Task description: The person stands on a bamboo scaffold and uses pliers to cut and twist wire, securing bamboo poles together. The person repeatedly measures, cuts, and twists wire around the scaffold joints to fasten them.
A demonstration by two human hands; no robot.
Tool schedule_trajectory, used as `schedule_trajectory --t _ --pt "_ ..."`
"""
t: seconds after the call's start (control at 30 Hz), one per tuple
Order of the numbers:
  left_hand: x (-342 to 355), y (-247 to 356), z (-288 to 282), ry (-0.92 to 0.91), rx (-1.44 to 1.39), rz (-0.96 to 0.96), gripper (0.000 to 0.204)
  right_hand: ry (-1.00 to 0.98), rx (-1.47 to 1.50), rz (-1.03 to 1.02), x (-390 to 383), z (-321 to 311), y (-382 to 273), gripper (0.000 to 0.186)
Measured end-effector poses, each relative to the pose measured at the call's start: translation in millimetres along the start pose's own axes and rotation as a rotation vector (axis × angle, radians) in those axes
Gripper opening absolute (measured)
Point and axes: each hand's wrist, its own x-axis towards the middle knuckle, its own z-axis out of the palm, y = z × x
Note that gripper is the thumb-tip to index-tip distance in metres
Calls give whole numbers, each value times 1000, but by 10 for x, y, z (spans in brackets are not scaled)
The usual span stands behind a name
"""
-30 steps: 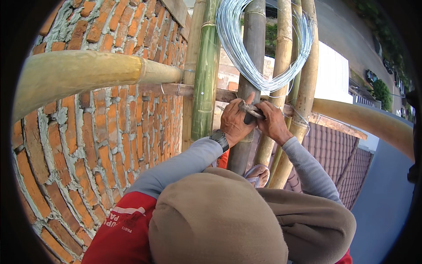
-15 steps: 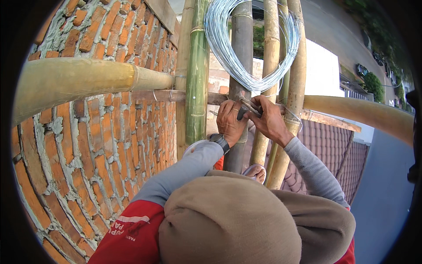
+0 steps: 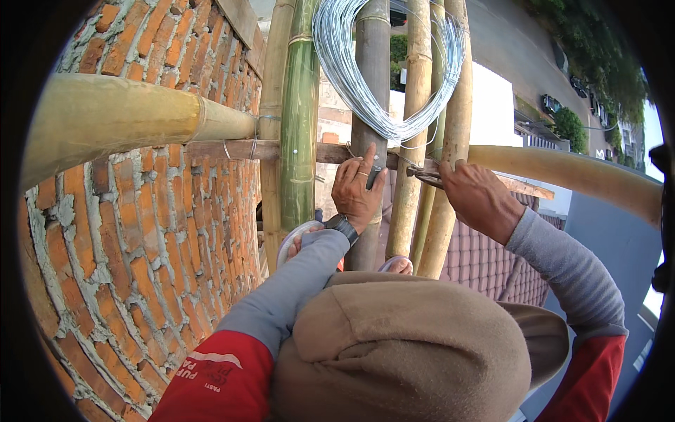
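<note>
My left hand (image 3: 357,191), wearing a dark wristwatch, rests on the dark grey bamboo pole (image 3: 370,63). Its index finger is stretched along the pole and the thumb stands apart. A small dark patch shows between thumb and index finger; I cannot tell what it is. Farther right, my right hand (image 3: 484,200) is closed around the handles of metal pliers (image 3: 424,176). The pliers' jaws point left, over a yellow bamboo pole (image 3: 406,211). Just beyond both hands, a coil of silvery wire (image 3: 365,98) lies across the poles.
A rough brick wall (image 3: 126,232) rises on the left. A green bamboo pole (image 3: 298,119) runs beside my left hand. Thick horizontal bamboo (image 3: 140,112) and a wooden batten (image 3: 239,150) cross the uprights. My sandalled feet stand on the poles, above a tiled roof (image 3: 485,246).
My right hand has moved right, carrying the pliers away from my left hand. My left hand has opened, its index finger now stretched out on the dark pole. The view has shifted slightly.
</note>
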Motion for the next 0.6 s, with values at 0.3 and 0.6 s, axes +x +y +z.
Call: schedule_trajectory --t 0.3,0.6 --pt "21 -12 -93 -86 -58 -42 64 296 -521 -17 207 16 -238 27" --pt "30 -32 -97 -47 -50 -8 74 48 -885 -22 399 -66 -459 32"
